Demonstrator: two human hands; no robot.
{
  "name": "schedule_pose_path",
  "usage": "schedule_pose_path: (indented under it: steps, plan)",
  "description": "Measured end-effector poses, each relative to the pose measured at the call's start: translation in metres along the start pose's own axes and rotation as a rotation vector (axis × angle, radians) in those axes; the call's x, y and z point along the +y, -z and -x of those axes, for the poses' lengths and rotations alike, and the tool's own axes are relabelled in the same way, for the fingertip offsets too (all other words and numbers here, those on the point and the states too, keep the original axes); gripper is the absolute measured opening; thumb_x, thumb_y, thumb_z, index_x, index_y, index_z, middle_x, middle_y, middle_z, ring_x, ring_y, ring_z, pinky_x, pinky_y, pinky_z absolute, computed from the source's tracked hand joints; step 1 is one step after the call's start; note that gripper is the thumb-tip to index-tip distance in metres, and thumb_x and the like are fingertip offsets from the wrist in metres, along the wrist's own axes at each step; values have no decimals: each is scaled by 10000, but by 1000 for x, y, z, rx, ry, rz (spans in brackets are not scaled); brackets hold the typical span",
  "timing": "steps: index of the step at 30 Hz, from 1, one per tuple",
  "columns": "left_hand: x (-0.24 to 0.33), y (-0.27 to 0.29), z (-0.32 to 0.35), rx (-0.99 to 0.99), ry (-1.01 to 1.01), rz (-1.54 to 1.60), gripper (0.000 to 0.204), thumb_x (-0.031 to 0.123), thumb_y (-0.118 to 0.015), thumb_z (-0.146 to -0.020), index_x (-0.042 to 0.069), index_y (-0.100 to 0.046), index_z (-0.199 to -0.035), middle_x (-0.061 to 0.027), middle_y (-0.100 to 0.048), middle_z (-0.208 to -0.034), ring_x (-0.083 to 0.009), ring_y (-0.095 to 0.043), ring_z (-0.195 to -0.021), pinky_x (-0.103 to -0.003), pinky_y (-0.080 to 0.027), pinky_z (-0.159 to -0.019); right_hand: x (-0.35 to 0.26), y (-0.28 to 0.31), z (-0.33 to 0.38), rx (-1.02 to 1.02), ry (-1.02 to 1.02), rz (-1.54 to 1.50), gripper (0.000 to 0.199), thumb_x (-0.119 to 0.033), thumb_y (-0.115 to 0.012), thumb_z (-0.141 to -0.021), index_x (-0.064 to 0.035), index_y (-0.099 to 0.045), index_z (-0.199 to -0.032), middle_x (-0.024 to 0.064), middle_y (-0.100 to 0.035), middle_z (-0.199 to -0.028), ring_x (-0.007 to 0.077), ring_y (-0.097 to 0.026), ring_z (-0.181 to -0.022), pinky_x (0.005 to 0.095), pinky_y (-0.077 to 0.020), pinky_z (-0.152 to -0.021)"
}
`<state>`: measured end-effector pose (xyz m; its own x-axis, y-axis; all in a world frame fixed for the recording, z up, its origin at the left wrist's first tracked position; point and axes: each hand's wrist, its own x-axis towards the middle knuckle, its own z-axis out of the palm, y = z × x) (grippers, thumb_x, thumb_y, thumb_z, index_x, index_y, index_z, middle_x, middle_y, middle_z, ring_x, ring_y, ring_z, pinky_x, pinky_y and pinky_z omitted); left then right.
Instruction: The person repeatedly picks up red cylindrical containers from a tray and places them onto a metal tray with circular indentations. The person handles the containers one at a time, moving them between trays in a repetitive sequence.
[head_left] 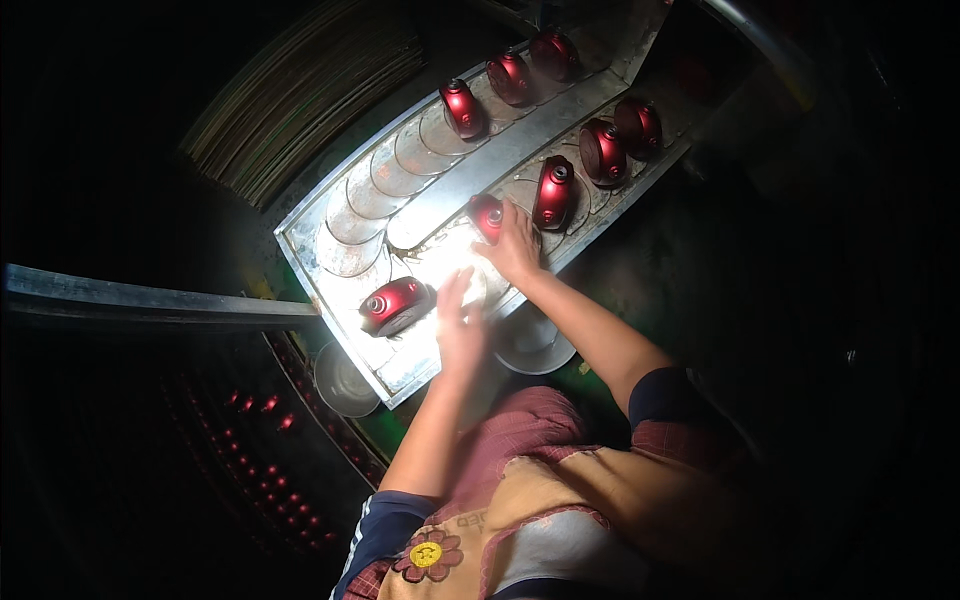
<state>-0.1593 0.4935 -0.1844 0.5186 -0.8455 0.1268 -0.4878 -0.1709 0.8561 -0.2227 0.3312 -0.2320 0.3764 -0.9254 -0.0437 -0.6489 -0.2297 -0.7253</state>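
My right hand (517, 248) has its fingers and thumb about a glossy red flask-like piece (487, 216) with a small round neck on the conveyor. Lower and to the left, my left hand (460, 330) is smeared by motion over the brightly lit near end; its fingers do not show clearly. Left of it lies another red piece (392, 298), tilted on its side, apart from the hand. Just beyond my right hand stands a third red piece (554, 194). Glare washes out the surface between my hands.
The conveyor has overlapping crescent plates (372, 185) and a metal divider (500, 150). Several more red pieces (462, 108) ride farther along both lanes. A metal bar (160, 300) runs in from the left. Below the near edge sits a round pale container (535, 345). Red pieces in rows (270, 480) show at lower left.
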Motion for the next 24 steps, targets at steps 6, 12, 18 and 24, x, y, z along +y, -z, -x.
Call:
schedule_pose_path:
  steps: [6,12,18,24]
  plan:
    - [-28,95,132,37,212,17,451,-69,-590,-878,53,-582,-1312,-83,-567,-1301,-168,-645,-1074,-260,-527,-823,41,1,-9,251,29,97,761,-246,-799,-757,-51,-422,-1388,215,-534,-1273,392,-525,-1196,447,-439,-1000]
    - [-114,184,302,277,419,425,288,-9,-580,-925,10,-632,-1208,-65,-663,-1138,-125,-664,-987,-236,-511,-803,45,32,21,393,-7,417,989,-418,-828,-706,-10,-343,-1465,243,-429,-1450,404,-392,-1348,477,-303,-1135]
    - [-230,289,497,480,576,516,306,19,-604,-908,28,-626,-1213,-57,-685,-1115,-71,-610,-841,-223,-486,-697,-69,-2,191,582,459,134,568,-163,-713,-862,1,-501,-1362,201,-521,-1359,338,-509,-1244,414,-397,-1075]
    - [-307,378,650,772,840,555,271,35,-602,-893,22,-651,-1160,-88,-700,-1060,-174,-656,-986,-296,-495,-901,-200,-197,387,-323,785,-321,422,120,-565,-865,-4,-570,-1269,102,-571,-1240,222,-564,-1162,322,-451,-1001]
